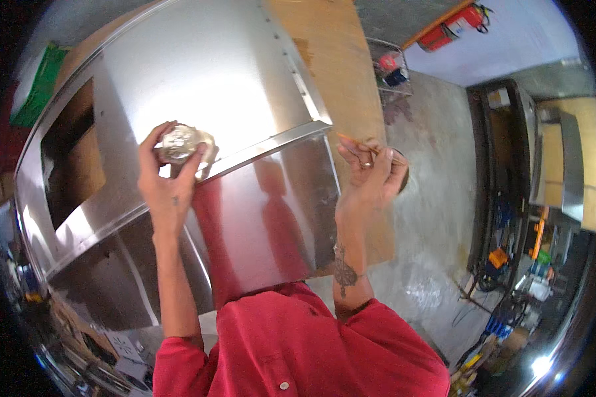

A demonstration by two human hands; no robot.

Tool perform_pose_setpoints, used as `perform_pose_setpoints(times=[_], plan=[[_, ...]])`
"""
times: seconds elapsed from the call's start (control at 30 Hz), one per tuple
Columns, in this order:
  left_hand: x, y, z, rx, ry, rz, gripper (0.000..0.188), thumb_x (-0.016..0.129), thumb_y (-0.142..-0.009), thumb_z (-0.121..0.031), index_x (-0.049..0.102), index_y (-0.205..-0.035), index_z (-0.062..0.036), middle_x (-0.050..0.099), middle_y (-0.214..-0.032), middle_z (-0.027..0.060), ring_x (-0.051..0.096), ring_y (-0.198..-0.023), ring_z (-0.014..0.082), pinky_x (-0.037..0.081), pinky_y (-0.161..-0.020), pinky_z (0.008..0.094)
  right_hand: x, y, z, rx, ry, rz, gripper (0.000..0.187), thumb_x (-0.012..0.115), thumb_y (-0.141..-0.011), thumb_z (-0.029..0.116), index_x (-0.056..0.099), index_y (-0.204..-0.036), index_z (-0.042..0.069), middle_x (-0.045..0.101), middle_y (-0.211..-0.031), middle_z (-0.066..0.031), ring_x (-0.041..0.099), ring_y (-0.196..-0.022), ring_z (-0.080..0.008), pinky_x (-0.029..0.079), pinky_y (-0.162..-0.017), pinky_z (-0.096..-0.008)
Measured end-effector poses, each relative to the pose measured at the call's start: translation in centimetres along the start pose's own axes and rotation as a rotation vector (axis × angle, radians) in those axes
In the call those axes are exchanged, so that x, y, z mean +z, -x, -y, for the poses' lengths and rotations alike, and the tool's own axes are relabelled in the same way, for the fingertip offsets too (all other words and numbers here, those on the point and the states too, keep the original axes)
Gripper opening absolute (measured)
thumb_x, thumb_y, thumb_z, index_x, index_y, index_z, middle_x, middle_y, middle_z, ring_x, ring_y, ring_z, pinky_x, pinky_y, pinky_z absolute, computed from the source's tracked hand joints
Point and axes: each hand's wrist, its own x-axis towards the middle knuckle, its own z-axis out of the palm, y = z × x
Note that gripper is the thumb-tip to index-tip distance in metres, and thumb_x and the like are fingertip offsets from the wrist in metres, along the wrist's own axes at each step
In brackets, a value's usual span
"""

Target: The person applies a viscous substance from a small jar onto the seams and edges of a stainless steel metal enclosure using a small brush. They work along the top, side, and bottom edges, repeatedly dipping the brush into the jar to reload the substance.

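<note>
A large sheet-metal housing (198,66) lies in front of me, with a folded rim and a line of small slots near its right edge. Over its bright top, my left hand (169,159) is wrapped around a small, round, shiny pale container (180,143), perhaps glass; its contents cannot be made out. My right hand (375,169) is off the right end of the metal, fingers closed around a thin orange-brown stick (351,139) like a brush handle. Its tip points left toward the housing's corner; the other end is hidden behind the fingers.
The housing rests on a wooden board (338,59) and has a rectangular cutout (73,159) at left. A wire basket (391,66) stands beyond the board. A red fire extinguisher (453,30) is at the far right. Cluttered shelving (523,264) lines the right, past the concrete floor (437,165).
</note>
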Motion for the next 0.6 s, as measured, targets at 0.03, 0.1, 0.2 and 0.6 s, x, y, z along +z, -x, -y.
perform_pose_setpoints(times=[0.03,0.1,0.2,0.6], plan=[[0.0,0.7,-0.7,-0.03,-0.007,0.049,0.065,0.089,-0.09,-0.019,0.056,-0.144,-0.005,0.071,-0.127,0.0161,0.073,-0.113,0.0262,0.064,-0.093,0.0393,0.3,1.0,0.2,-0.043,0.027,0.04,0.021,0.051,-0.115,0.024,0.045,-0.117,0.004,0.064,-0.113,-0.016,0.073,-0.093,-0.0299,0.064,-0.08,-0.0417],[-0.9,2.0,-2.3,-0.065,-0.001,0.127,0.066,0.09,-0.088,-0.016,0.056,-0.144,-0.0057,0.073,-0.124,0.0151,0.074,-0.109,0.0235,0.064,-0.091,0.0364,1.2,3.6,1.1,-0.078,0.016,0.242,0.02,0.053,-0.114,0.021,0.048,-0.115,0.002,0.064,-0.113,-0.016,0.071,-0.087,-0.0254,0.062,-0.078,-0.0381],[-1.3,4.0,-3.0,-0.022,0.095,0.165,0.067,0.091,-0.086,-0.011,0.057,-0.143,-0.005,0.074,-0.12,0.0151,0.075,-0.107,0.0226,0.063,-0.089,0.0364,3.2,7.4,2.4,-0.257,0.27,0.538,0.015,0.06,-0.11,0.013,0.057,-0.112,-0.001,0.063,-0.116,-0.0161,0.065,-0.098,-0.0226,0.056,-0.088,-0.0367],[-5.1,8.5,-2.9,-0.104,0.283,0.036,0.063,0.091,-0.085,-0.009,0.058,-0.139,-0.0042,0.075,-0.12,0.0148,0.076,-0.105,0.0236,0.061,-0.089,0.0351,5.1,12.0,3.1,-0.458,0.708,0.847,0.037,0.071,-0.102,0.019,0.063,-0.133,0.0,0.056,-0.126,-0.0185,0.054,-0.118,-0.0324,0.044,-0.104,-0.0464]])
